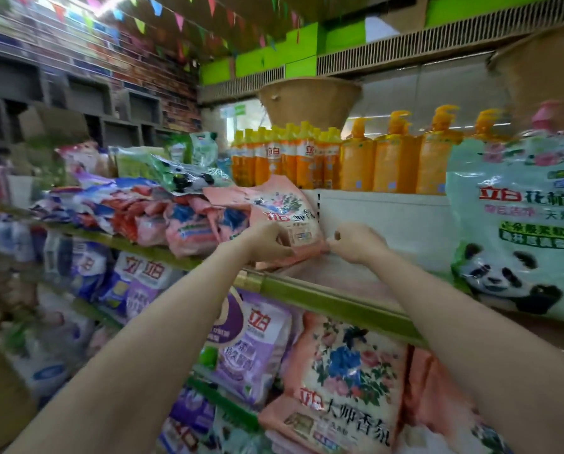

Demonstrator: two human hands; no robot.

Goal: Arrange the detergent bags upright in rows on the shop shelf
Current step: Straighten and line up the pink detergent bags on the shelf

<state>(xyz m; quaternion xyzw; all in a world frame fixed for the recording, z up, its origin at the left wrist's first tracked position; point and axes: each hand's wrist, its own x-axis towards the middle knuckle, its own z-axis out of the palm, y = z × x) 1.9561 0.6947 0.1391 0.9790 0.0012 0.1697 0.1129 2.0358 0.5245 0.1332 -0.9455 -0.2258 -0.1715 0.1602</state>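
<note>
Both hands are holding one pink detergent bag [287, 217] on the shop shelf [339, 298], the one with the green front edge. The left hand [267, 239] has its fingers and thumb curled round the bottom left part of the bag. The right hand [356, 242] pinches the bottom right corner with bent fingers. The bag is tipped back and leans to the left, with its bottom edge touching the shelf near the front. It looks like the person holds it low on both sides so the bag can be stood up straight and will not flop over, because a soft bag like this would likely bend if held by one side only. Just to the left is a messy pile of bags [149, 208], pink, red and blue ones lying flat on top of each other, and the pink bag rests against this pile. That pile may get in the way, since a row needs room. To the right the shelf is bare and white, so that side is probably where a new row could go. Farther right stands a big green panda bag [516, 231], well apart from the hands. Behind, on a higher ledge, orange bottles [333, 158] stand in a line. On the shelf below, purple bags [251, 348] and a flowery pink bag [346, 378] stand upright.
</note>
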